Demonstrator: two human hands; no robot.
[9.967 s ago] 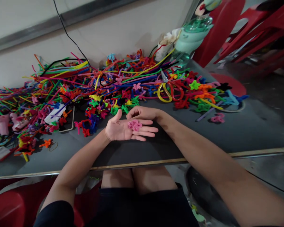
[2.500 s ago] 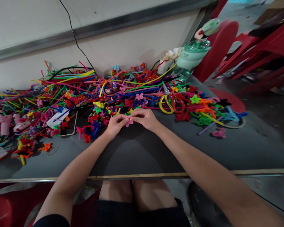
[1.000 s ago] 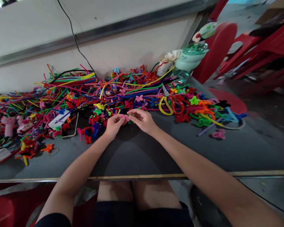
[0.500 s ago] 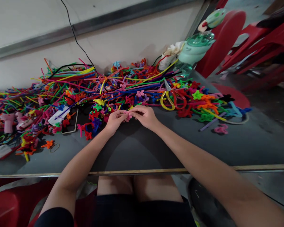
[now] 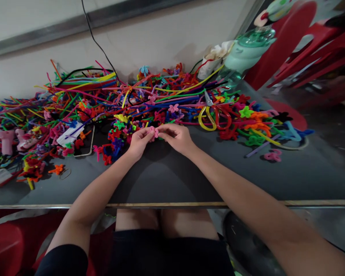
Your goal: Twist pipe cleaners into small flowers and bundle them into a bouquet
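A small pink pipe-cleaner flower (image 5: 154, 132) is pinched between the fingertips of both my hands, just above the dark grey table (image 5: 166, 180). My left hand (image 5: 139, 141) grips it from the left with curled fingers. My right hand (image 5: 176, 137) pinches it from the right. Both hands sit at the near edge of a big heap of coloured pipe cleaners and finished flowers (image 5: 109, 103).
Yellow-and-red scissors (image 5: 212, 115) lie right of my hands. A loose pink flower (image 5: 272, 155) rests farther right. A green bottle-like toy (image 5: 247, 50) and crumpled paper (image 5: 215, 57) stand by the wall. Red plastic chairs (image 5: 310, 46) are stacked beyond the table.
Ten seconds ago the pink flower lay on my open left palm; now both hands pinch it. Over the last second the hands stay together, only shifting slightly.
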